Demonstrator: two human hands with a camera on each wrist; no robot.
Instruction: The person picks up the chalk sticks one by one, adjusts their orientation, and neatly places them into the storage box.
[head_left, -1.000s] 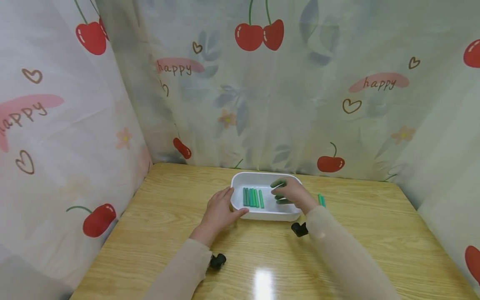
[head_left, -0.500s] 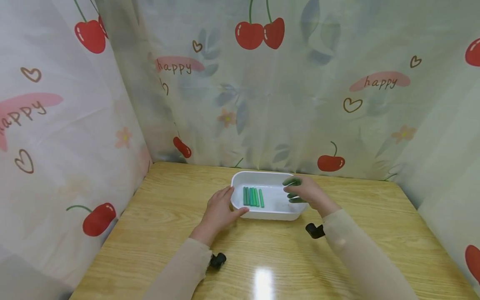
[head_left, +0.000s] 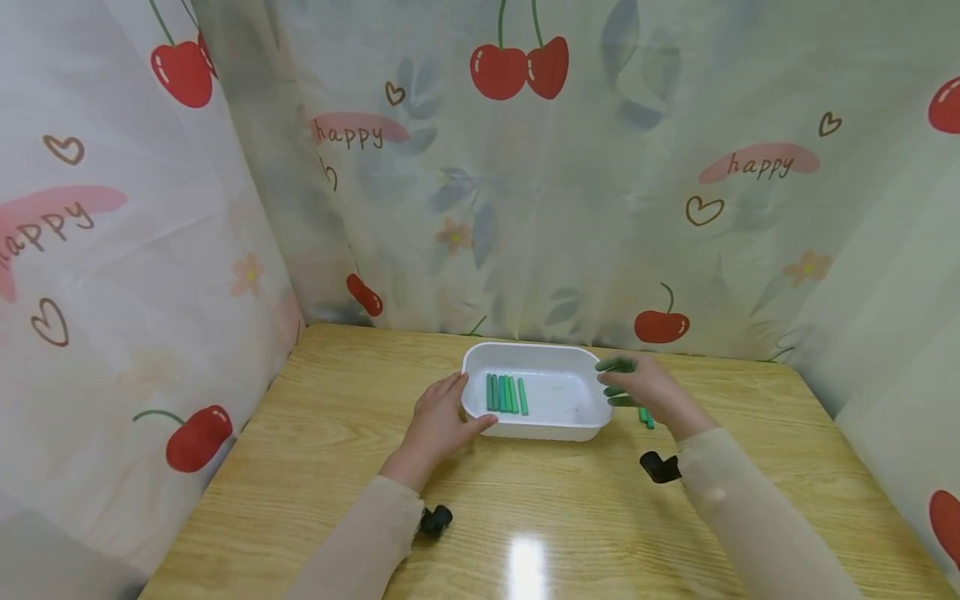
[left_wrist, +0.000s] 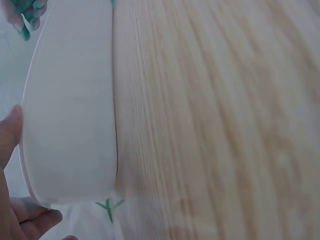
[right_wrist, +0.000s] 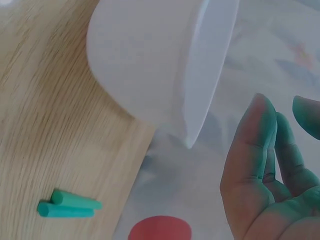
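Note:
My left hand (head_left: 437, 425) grips the left end of a white tray (head_left: 558, 407), its thumb at the front rim and its fingers at the end wall. In the left wrist view the thumb (left_wrist: 9, 135) lies against the rim of the tray (left_wrist: 70, 110). Several green chalk sticks (head_left: 503, 394) lie side by side in the tray's left part. By the tray's right end hovers my right hand (head_left: 647, 387), holding nothing, its fingers (right_wrist: 252, 140) loosely bent and stained green. Two more chalk sticks (right_wrist: 75, 204) lie on the table below it, partly hidden in the head view.
The wooden table (head_left: 525, 500) meets a patterned curtain (head_left: 480, 208) with printed cherries behind the tray. Curtain also hangs at both sides. A black wrist camera (head_left: 437, 522) sits at the left cuff and another wrist camera (head_left: 660, 467) at the right.
My right hand has moved right, from over the inside of the tray to beside its right end. My left hand, the tray and the chalk inside stay in place.

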